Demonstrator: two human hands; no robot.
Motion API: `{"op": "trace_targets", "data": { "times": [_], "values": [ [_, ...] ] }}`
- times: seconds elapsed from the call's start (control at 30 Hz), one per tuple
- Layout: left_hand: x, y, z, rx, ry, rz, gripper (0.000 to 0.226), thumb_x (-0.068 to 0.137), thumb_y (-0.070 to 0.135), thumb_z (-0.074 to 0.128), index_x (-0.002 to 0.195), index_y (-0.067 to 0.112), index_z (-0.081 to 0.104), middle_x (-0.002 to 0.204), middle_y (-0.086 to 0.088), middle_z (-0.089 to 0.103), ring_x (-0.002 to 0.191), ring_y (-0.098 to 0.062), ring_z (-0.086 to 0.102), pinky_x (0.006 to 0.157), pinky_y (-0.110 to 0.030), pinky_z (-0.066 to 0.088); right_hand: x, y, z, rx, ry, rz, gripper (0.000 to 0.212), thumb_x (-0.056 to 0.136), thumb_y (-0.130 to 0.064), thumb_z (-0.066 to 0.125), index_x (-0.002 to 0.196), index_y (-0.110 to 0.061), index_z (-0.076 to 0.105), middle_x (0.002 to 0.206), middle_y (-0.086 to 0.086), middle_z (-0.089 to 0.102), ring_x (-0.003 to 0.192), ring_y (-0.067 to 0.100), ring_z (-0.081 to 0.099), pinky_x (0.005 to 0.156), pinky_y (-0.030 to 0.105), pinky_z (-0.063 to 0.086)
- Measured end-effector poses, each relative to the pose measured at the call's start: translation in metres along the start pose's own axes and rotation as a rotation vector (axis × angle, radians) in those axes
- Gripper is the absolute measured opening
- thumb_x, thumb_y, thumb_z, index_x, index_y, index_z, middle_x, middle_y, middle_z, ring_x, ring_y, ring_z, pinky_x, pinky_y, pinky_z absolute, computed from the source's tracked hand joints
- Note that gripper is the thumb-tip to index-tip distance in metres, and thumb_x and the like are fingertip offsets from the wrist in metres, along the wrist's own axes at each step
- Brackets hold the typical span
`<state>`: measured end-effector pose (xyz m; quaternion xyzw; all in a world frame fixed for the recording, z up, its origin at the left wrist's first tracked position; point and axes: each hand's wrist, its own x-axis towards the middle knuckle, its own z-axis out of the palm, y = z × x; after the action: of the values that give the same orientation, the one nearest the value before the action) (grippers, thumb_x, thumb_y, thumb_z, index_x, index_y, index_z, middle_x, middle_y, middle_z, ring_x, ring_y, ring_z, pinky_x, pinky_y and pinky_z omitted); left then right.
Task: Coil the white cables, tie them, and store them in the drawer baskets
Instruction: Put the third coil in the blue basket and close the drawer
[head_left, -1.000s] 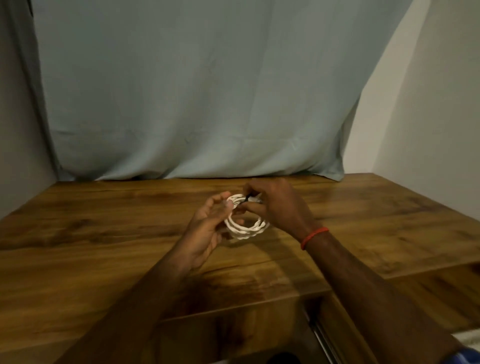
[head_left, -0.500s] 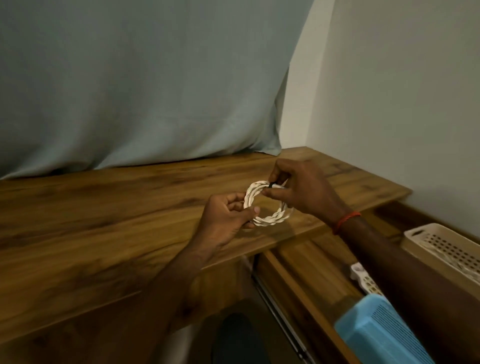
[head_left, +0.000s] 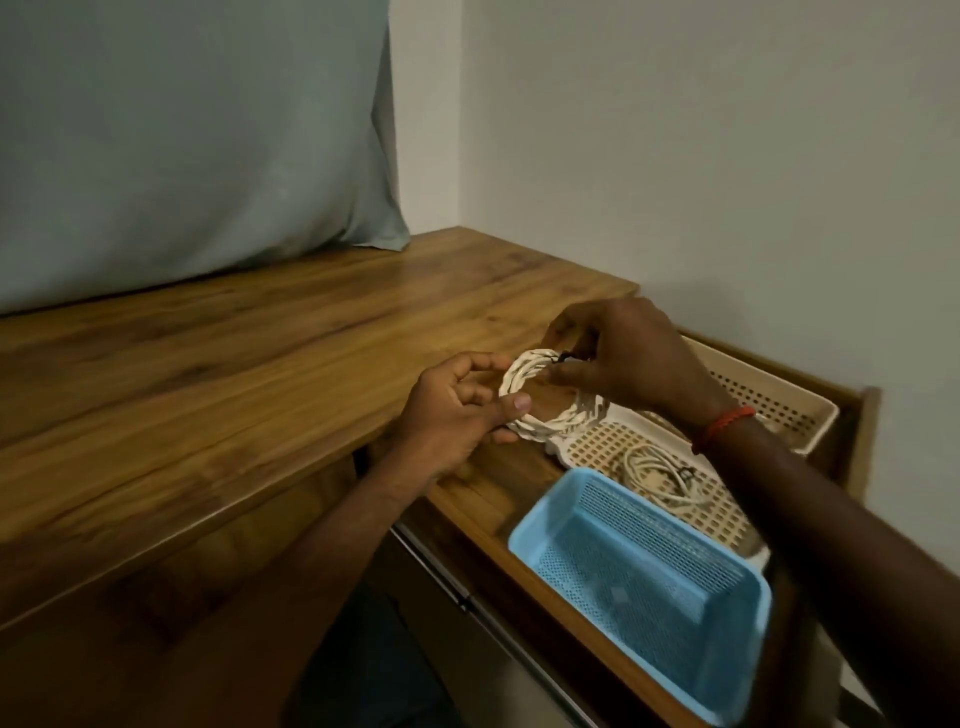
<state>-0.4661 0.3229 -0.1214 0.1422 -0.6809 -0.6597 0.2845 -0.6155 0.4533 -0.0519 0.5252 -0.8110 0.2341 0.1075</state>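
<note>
**Coiled cable held over the open drawer**

Both hands hold a twisted ring of white cable in the air, just past the right end of the wooden surface and above the far-left corner of the open wooden drawer. The left hand has its grip closed on the ring's near-left side, thumb on top and fingers curled beneath. The right hand pinches a small black tie at the ring's far edge. A red thread band circles that wrist. Below, in the drawer, a white perforated basket holds another tied white cable coil, a blue mesh basket sits nearer, and a beige basket lies farther right.
</note>
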Motion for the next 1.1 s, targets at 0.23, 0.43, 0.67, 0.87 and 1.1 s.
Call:
{"op": "trace_targets", "data": {
  "times": [0.23,0.43,0.67,0.87,1.1],
  "values": [
    [-0.017,-0.030,0.035,0.167,-0.239,-0.103,0.044,0.076,0.009,0.083,0.116,0.009,0.063,0.079,-0.017,0.075,0.077,-0.034,0.075,0.069,-0.044,0.063,-0.062,0.031,0.003,-0.013,-0.192,0.260,0.026,0.071,-0.042,0.085,0.092,-0.028,0.078,0.084,-0.008,0.075,0.075,0.007,0.067,0.073,0.032,0.056],
    [-0.028,-0.047,0.048,0.415,-0.389,-0.093,0.043,0.074,0.020,0.087,0.111,0.014,0.066,0.076,-0.011,0.075,0.063,-0.018,0.072,0.057,-0.030,0.060,-0.101,0.041,0.014,-0.037,-0.319,0.319,0.027,0.075,-0.041,0.084,0.097,-0.027,0.078,0.091,-0.010,0.072,0.080,0.011,0.068,0.073,0.031,0.057],
    [-0.034,-0.053,0.060,0.762,-0.532,-0.103,0.045,0.075,0.031,0.086,0.114,0.021,0.066,0.070,0.003,0.075,0.063,-0.013,0.073,0.066,-0.033,0.061,-0.125,0.047,0.032,0.004,-0.439,0.307,0.023,0.079,-0.044,0.080,0.097,-0.029,0.078,0.080,-0.006,0.076,0.066,0.005,0.069,0.073,0.033,0.060],
    [-0.035,-0.055,0.074,0.954,-0.572,-0.098,0.050,0.076,0.038,0.084,0.121,0.025,0.065,0.084,0.005,0.075,0.073,-0.007,0.071,0.078,-0.037,0.060,-0.135,0.054,0.043,-0.027,-0.490,0.297,0.016,0.082,-0.040,0.079,0.088,-0.026,0.076,0.062,-0.008,0.072,0.056,-0.002,0.067,0.070,0.027,0.058],
    [-0.032,-0.060,0.078,1.070,-0.600,-0.093,0.043,0.084,0.038,0.077,0.125,0.032,0.064,0.093,0.007,0.074,0.079,-0.008,0.069,0.082,-0.042,0.059,-0.143,0.060,0.055,0.025,-0.523,0.326,0.017,0.086,-0.037,0.076,0.086,-0.020,0.077,0.066,-0.006,0.074,0.057,0.002,0.069,0.070,0.031,0.061]
  ]
}}
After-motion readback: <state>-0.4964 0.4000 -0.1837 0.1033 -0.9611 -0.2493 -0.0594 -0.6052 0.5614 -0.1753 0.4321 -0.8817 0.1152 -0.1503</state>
